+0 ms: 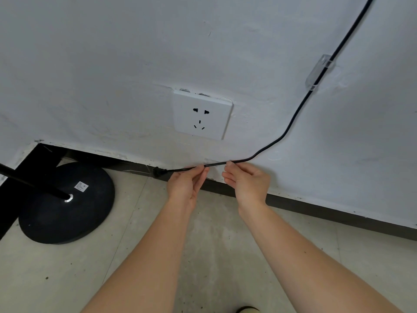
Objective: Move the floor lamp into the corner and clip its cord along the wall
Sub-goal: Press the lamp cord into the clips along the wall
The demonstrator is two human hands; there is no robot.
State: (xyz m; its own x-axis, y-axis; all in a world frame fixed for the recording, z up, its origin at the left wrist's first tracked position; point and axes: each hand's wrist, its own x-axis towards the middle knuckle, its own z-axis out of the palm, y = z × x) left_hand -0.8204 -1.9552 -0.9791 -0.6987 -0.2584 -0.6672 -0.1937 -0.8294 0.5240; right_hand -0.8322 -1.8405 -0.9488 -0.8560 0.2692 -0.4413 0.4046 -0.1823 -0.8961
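Note:
The floor lamp's round black base (67, 204) stands on the floor at the left, in the room's corner, with its black pole (27, 181) rising out of view to the left. A thin black cord (293, 118) runs down the white wall from the top right through a clear plastic clip (319, 71), then bends left just above the skirting. My left hand (187, 184) and my right hand (246, 181) both pinch this cord close together, low on the wall. The cord's black plug (158, 171) hangs just left of my left hand.
A white wall socket (203, 114) sits above my hands with nothing plugged in. A dark skirting board (316, 208) runs along the foot of the wall. The floor is pale tile (67, 279). A shoe tip (247, 309) shows at the bottom edge.

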